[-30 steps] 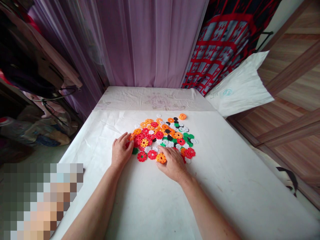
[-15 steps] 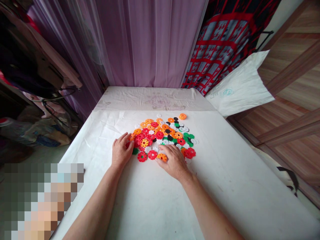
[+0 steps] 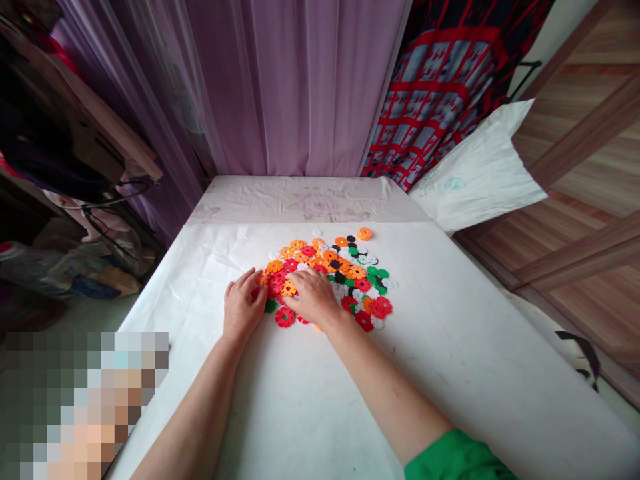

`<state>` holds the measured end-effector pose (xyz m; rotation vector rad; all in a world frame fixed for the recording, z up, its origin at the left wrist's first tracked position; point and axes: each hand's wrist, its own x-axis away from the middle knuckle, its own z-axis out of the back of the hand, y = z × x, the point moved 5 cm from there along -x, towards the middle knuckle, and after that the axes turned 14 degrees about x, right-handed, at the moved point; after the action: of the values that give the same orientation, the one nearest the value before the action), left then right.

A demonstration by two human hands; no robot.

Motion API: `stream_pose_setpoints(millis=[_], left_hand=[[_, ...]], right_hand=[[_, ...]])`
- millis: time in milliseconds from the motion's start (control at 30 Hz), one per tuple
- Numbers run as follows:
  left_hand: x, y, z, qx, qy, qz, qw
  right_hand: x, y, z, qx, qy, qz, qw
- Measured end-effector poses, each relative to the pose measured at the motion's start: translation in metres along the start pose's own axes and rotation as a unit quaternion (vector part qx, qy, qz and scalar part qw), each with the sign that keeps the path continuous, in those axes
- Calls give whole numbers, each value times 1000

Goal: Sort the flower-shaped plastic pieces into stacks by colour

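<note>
A loose heap of notched plastic snowflake discs (image 3: pixel 356 272) in red, orange, white, green and black lies on the white-covered table. My left hand (image 3: pixel 244 308) rests at the heap's left edge, fingers apart, beside red and orange discs. My right hand (image 3: pixel 316 298) reaches across the middle of the heap, thumb and fingers apart near an orange-yellow disc (image 3: pixel 289 288) that lies on red ones. The right palm hides several discs under it. Close to me, a red disc (image 3: pixel 285 317) lies flat at the heap's near side.
A small orange stack of discs (image 3: pixel 365 234) sits apart at the far right of the heap. Purple curtains (image 3: pixel 295 87) hang behind the table (image 3: pixel 310 413). A white sack (image 3: pixel 485 173) stands off its right edge, near wooden doors (image 3: pixel 590 133). Clothes hang at left.
My right hand has moved left over the heap, from the near orange disc toward the orange-yellow one, uncovering red discs at right. My left hand has barely moved. A green sleeve now shows.
</note>
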<state>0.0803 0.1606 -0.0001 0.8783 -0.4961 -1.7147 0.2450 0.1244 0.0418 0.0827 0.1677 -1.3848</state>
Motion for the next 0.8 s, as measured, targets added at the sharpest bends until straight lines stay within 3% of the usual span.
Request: stream_pose_setpoints(millis=[167, 300, 500, 633, 800], left_hand=[[0, 1, 1, -4, -5, 2, 1000], [-1, 1, 0, -8, -8, 1, 1000], [0, 0, -1, -13, -9, -1, 1000], [0, 1, 0, -16, -4, 1, 1000], [0, 2, 1, -17, -5, 1, 1000]], right_hand=[[-2, 3, -1, 8, 21, -5, 1000], [2, 23, 5, -25, 62, -40, 997], [58, 62, 14, -123, 125, -87, 981], [96, 57, 10, -107, 144, -61, 982], [104, 45, 9, -75, 158, -36, 984]])
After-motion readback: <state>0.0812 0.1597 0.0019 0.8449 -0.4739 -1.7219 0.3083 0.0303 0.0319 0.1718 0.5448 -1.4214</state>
